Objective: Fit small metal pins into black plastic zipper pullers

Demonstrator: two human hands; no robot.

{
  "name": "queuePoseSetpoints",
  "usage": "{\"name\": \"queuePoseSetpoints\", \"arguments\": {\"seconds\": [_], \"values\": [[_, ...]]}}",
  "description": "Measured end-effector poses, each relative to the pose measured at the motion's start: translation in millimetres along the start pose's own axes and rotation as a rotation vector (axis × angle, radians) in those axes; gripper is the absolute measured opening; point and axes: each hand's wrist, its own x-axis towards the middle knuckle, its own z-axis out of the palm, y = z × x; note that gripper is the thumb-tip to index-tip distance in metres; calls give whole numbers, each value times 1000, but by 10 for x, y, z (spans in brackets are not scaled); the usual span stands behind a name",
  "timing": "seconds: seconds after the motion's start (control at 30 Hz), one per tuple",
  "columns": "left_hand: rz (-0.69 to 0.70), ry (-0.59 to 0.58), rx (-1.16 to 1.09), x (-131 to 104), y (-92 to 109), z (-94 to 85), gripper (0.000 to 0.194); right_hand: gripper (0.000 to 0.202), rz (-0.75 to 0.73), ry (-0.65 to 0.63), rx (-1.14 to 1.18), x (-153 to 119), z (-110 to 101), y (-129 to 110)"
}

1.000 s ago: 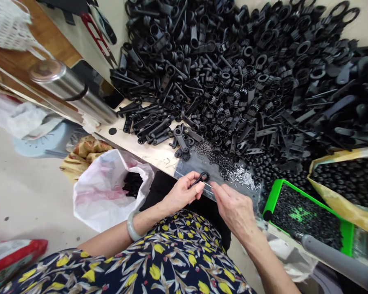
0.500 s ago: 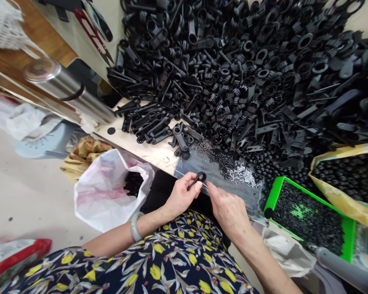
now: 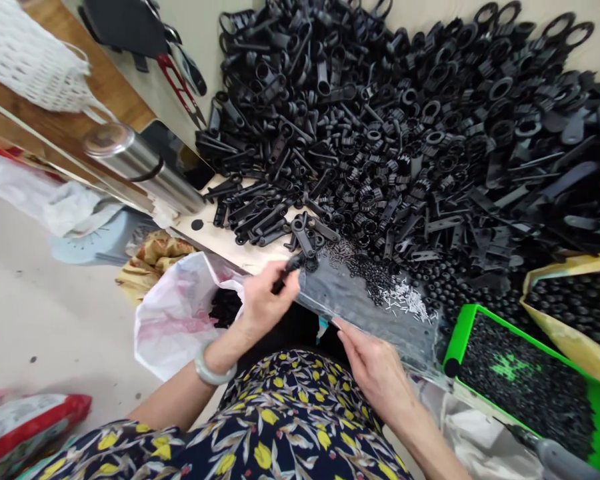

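Between the thumb and fingers of my left hand (image 3: pixel 267 300) is a black plastic part (image 3: pixel 280 281), mostly hidden by the fingers. That hand is over the near edge of the table, beside a small group of black link-shaped parts (image 3: pixel 304 237). My right hand (image 3: pixel 377 367) rests closed at the table edge, its fingertips by a grey sheet (image 3: pixel 340 287). A small dark tip shows at those fingers; what it belongs to cannot be made out. Short silver pins (image 3: pixel 407 299) and tiny black pieces (image 3: pixel 377 283) lie on the sheet beyond.
A large heap of black plastic parts (image 3: pixel 380 133) covers the back. At right are a green tray (image 3: pixel 467 320) of small black pieces and a yellow bag (image 3: pixel 545 273) of black balls. A steel flask (image 3: pixel 145 167) stands left, above a white bag (image 3: pixel 165 320).
My left hand has moved left, away from my right hand, carrying the black plastic part. My right hand stays near the table edge. The whole view has shifted slightly.
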Motion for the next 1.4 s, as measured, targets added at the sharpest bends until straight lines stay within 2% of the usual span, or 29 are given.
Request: {"name": "queuePoseSetpoints", "arguments": {"seconds": [0.03,0.13,0.2,0.27,0.37,0.47,0.5,0.53,0.57,0.6,0.67,0.7,0.73,0.83,0.9,1.0,1.07,1.23,1.3,1.4], "values": [[11,73,34,150,-31,-100,17,36,-16,20,7,44,-31,25],[195,212,220,643,-174,-319,19,34,-71,133,-29,378,-179,83],[177,288,365,927,-299,-366,18,32,-104,273,-111,725,-264,96],[106,231,388,1124,-417,-349,22,33,-79,342,-243,1092,-301,82],[63,183,325,1218,-495,-279,38,32,-57,317,-406,1518,-297,41],[123,294,213,1056,-346,-226,46,28,-60,311,-445,1650,-327,39],[122,324,141,950,-246,-209,41,28,-61,331,-410,1620,-355,52],[120,284,17,825,-131,-187,28,27,-60,355,-346,1555,-387,68],[81,168,-141,687,-9,-155,18,26,-54,378,-255,1461,-416,84],[-20,-39,-305,546,111,-109,17,26,-41,392,-139,1342,-435,96],[-323,-469,-632,284,314,24,22,27,36,386,142,1057,-416,106],[-468,-603,-796,176,387,106,30,28,100,374,287,907,-373,103],[-594,-648,-944,89,440,191,39,29,144,352,418,763,-312,97],[-857,-613,-1269,-41,491,388,46,31,188,193,638,443,-95,84],[-931,-555,-1345,-45,470,431,41,34,143,127,592,371,-13,104],[-900,-461,-1230,-4,411,379,41,31,50,240,343,467,-35,188],[-858,-453,-1120,17,372,318,44,30,12,330,164,606,-87,256],[-852,-507,-1050,5,302,278,46,30,-35,273,-285,872,-59,352],[-866,-500,-1041,-3,294,298,46,31,-36,276,-348,889,-14,364],[-874,-493,-1027,0,313,316,46,31,-37,309,-269,842,-2,370]]}}
